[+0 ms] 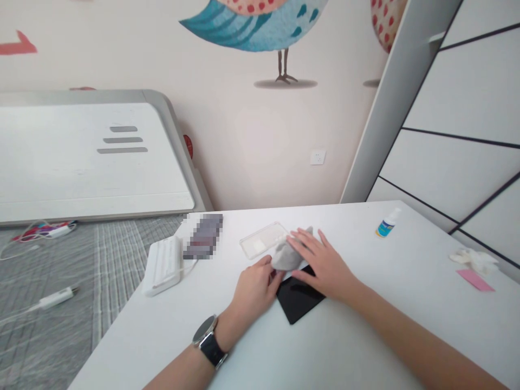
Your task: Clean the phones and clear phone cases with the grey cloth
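Note:
A black phone (299, 299) lies on the white table, its upper part covered by my hands. My right hand (320, 262) holds a bunched grey cloth (287, 255) against the phone's far end, fingers spread over the cloth and thumb low across the phone. My left hand (255, 284), with a watch on the wrist, has its fingers curled at the phone's left edge, gripping it beside the cloth. Just behind the hands rests a clear phone case (254, 245), partly hidden by the right fingers.
A white power strip (164, 265) and a pixelated dark object (203, 237) stand at the left with a white cable. Toward the right are a small spray bottle (385, 225), crumpled white material (473, 260) and a pink slip (475, 280). A bed (52, 276) adjoins the table's left.

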A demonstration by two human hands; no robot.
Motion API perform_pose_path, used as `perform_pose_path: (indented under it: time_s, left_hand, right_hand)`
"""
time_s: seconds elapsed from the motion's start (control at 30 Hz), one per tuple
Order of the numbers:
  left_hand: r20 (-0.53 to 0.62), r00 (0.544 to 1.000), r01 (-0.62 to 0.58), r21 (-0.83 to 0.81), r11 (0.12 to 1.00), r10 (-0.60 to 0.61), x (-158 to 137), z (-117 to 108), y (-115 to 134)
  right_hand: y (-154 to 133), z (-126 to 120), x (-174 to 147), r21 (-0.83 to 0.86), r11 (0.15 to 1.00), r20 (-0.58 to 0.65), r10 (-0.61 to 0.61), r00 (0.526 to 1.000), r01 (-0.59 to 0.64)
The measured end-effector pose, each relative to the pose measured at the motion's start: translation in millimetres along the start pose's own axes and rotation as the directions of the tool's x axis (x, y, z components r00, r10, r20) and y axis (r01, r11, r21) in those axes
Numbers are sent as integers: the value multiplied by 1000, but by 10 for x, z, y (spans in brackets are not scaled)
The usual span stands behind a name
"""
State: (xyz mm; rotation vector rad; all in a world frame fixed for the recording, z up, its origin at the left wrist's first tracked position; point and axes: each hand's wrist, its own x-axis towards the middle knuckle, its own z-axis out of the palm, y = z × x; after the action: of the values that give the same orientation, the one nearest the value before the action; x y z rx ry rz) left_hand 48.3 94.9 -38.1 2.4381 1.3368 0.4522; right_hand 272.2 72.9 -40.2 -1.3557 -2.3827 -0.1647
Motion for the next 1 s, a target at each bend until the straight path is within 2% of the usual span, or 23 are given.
perform_pose_path:
  time_s: [0.07, 0.1, 0.23, 0.27, 0.3, 0.43, 0.47, 0.5, 0.6, 0.67, 0.7, 0.83, 0.87, 0.93, 1.0]
  left_hand:
    - [5, 1000, 3, 3, 1000, -3, 9, -1, 3]
    - [4, 1000, 6, 2, 1000, -6, 13, -2, 4]
    - [-11, 1000, 9, -15, 1000, -9, 15, -11, 2]
    - [-13, 1000, 8, -18, 1000, -8, 13, -13, 2]
    - [-14, 1000, 8, -19, 1000, -8, 10, -15, 3]
    - [-1, 1000, 6, -7, 1000, -6, 6, -12, 11]
    - [0, 1000, 5, -6, 1000, -5, 7, -10, 11]
    - [-1, 1000, 5, -8, 1000, -5, 9, -8, 8]
    - [-13, 1000, -1, -23, 1000, 1, 13, -3, -8]
    - [-20, 1000, -6, -30, 1000, 6, 14, -3, -17]
    - [-19, 1000, -7, -30, 1000, 6, 14, -4, -19]
    - [0, 1000, -4, -14, 1000, 4, 14, -1, -12]
    - [1, 1000, 0, -12, 1000, 0, 13, 1, -10]
    - [-4, 1000, 11, -15, 1000, -11, 11, 4, -11]
    - [-13, 1000, 17, -24, 1000, -18, 6, 4, -15]
  right_hand:
    - [82, -7, -9, -24, 994, -51, 108, 993, -109]
    - [83, -7, -13, -21, 994, -58, 108, 992, -110]
    - [-82, 7, -4, 57, 992, 16, -116, 993, 115]
    - [-96, 9, 2, 67, 988, 26, -140, 990, 138]
    - [-82, 10, 6, 64, 990, 22, -123, 992, 122]
    - [97, 7, -5, 6, 994, -75, 108, 991, -108]
    - [102, 8, -11, 5, 993, -86, 121, 989, -121]
    - [76, 11, -16, 13, 995, -82, 98, 992, -97]
    - [-90, 19, -9, 68, 995, -2, -75, 997, 75]
    - [-123, 17, 7, 84, 989, 33, -129, 991, 126]
    - [-90, 14, 13, 74, 992, 28, -104, 994, 102]
    - [136, 5, -1, 6, 990, -51, 144, 988, -144]
    - [137, 6, -9, 4, 987, -54, 158, 986, -158]
    - [33, 12, -18, 28, 997, -21, 73, 997, -72]
    - [-125, 15, -13, 72, 994, 38, -81, 996, 79]
